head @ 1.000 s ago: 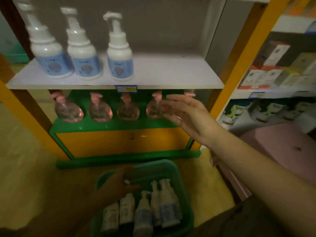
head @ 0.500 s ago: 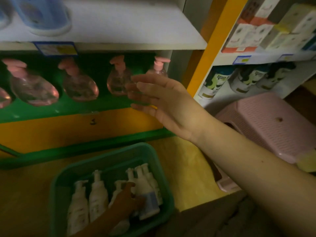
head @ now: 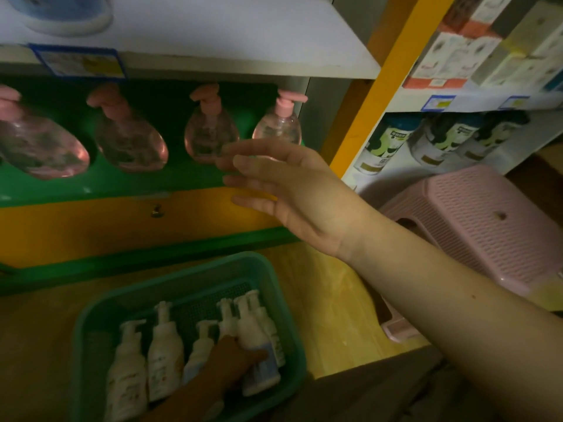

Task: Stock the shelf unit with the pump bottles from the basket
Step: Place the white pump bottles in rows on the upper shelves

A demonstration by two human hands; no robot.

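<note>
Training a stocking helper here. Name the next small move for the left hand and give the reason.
Probably close the left hand round the white pump bottle it touches in the green basket and lift it; the right hand hangs open and empty.

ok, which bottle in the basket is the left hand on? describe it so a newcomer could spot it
Look at the green basket on the floor below the shelf unit. White pump bottles lie in a row inside, and the left hand reaches in from the bottom edge onto the big bottle right of the middle. It lies on top of its neighbours and shows a pale blue label at its base.
</note>
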